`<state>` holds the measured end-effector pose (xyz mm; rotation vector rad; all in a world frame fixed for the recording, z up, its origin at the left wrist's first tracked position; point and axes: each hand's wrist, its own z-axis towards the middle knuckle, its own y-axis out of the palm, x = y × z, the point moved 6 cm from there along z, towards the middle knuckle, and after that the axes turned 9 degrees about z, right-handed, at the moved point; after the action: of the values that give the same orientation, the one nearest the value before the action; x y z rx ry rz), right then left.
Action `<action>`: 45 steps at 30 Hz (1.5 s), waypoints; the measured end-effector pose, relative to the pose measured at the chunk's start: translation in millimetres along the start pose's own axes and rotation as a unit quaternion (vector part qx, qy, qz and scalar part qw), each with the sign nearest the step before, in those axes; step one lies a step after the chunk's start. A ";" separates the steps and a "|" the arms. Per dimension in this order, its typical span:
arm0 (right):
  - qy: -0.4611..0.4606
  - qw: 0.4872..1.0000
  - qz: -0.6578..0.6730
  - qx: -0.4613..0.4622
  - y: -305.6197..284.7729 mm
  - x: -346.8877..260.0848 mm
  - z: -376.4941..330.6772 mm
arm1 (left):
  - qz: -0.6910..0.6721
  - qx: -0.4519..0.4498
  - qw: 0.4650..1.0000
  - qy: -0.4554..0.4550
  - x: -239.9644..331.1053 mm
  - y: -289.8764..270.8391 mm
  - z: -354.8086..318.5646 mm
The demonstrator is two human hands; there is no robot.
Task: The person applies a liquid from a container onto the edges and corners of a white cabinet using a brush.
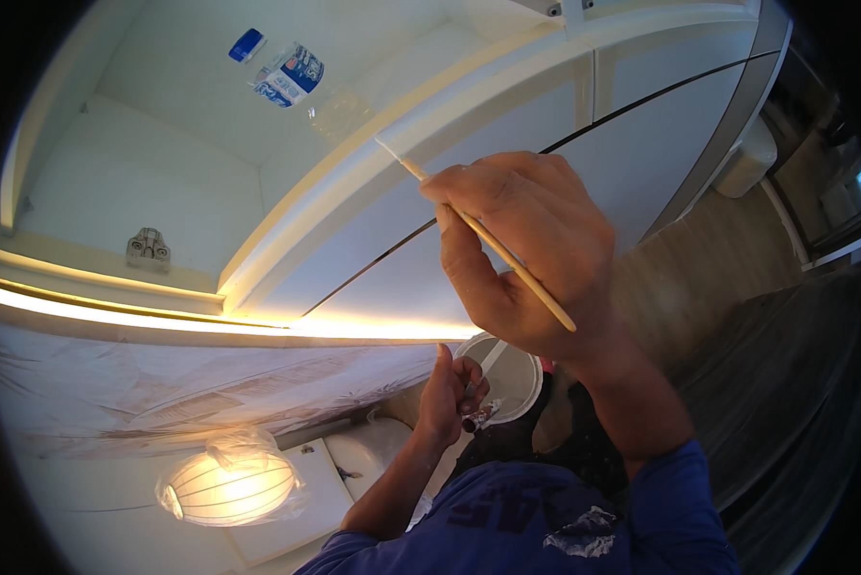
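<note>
A thin wooden paintbrush [515, 259] is pinched between the thumb and fingers of my right hand [536, 240]. Its whitish tip reaches up and left to the pale front edge [354, 163] of a white cabinet; whether it touches is hard to tell. Lower down, my left hand [445, 398] has its fingers curled and thumb raised, beside a white round bucket [531, 388]. What those fingers grip is not clear. A pale strip [494, 356] crosses the bucket, and a dark-ended piece smeared with white [478, 419] lies close by my fingers.
Inside the open cabinet lies a clear plastic bottle with a blue cap [291, 75]; a metal hinge [149, 249] is on its wall. A glowing light strip [162, 314] runs beneath. Plastic sheeting [210, 383], a lit round lamp [234, 487] and wooden floor [680, 278] also show.
</note>
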<state>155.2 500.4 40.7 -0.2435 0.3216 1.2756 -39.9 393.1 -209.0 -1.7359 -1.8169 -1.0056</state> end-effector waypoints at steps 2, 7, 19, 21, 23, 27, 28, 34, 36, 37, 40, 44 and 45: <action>0.016 1.000 0.002 -0.009 1.1 0.1 0.0 | -0.005 0.002 1.000 0.003 0.4 -0.3 0.0; -0.017 0.999 -0.038 0.018 -7.0 8.8 -1.4 | -0.006 0.002 1.000 0.002 0.2 0.0 0.4; -0.017 0.998 -0.054 0.026 -12.9 11.8 -1.0 | 0.005 -0.005 1.000 -0.001 0.2 1.7 2.2; -0.004 0.998 -0.059 0.032 -19.9 13.3 2.5 | 0.005 -0.005 1.000 -0.001 1.1 2.3 1.0; -0.001 0.997 -0.064 0.041 -22.8 16.1 3.0 | -0.001 -0.008 1.000 -0.004 1.4 3.4 1.3; -0.001 0.996 -0.071 0.051 -25.7 16.3 2.6 | 0.007 -0.005 1.000 -0.007 -0.6 2.8 3.1; 0.000 0.996 -0.074 0.052 -25.9 15.7 2.5 | 0.005 -0.005 1.000 -0.008 0.1 3.9 2.4; -0.024 0.996 -0.075 0.035 -15.7 10.3 1.2 | 0.011 0.000 1.000 0.002 0.4 4.4 3.9; -0.021 0.997 -0.064 0.027 -9.5 8.5 -0.3 | 0.008 0.000 1.000 -0.003 0.7 4.8 3.2; -0.017 0.998 -0.058 0.024 -7.1 7.4 -0.8 | 0.007 -0.003 1.000 -0.007 0.8 4.6 2.7; -0.002 0.999 -0.045 0.017 -5.9 6.2 -1.0 | 0.008 -0.006 1.000 -0.004 0.9 5.0 2.8; -0.004 0.998 -0.048 0.026 -11.7 7.1 0.5 | 0.001 -0.001 1.000 -0.009 4.5 9.0 0.2; -0.006 0.998 -0.054 0.029 -12.4 8.5 0.7 | 0.003 -0.003 1.000 -0.006 3.6 7.8 1.6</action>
<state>169.4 504.8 38.2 -0.2010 0.3304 1.1595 -32.5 396.3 -205.8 -1.7529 -1.8184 -1.0001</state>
